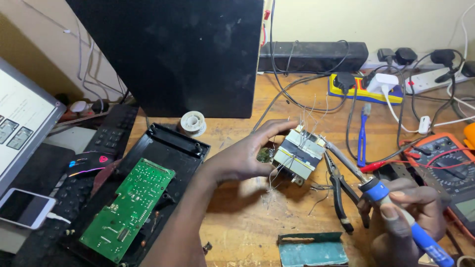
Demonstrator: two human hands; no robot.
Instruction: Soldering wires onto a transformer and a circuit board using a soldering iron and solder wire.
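Observation:
My left hand (247,155) grips a small transformer (298,154) with thin bare wires sticking up from it, holding it just above the wooden bench (247,217). My right hand (410,217) holds a blue-handled soldering iron (378,190); its metal tip (330,145) touches the transformer's upper right corner. A small round part sits between my left fingers and the transformer's left side.
A green circuit board (128,207) lies in a black casing (163,148) at the left. Black-handled pliers (341,190), a solder spool (192,122), an orange multimeter (448,163), a yellow power strip (363,91), a phone (24,207), a mouse (89,163) and a large black panel (173,54) surround them.

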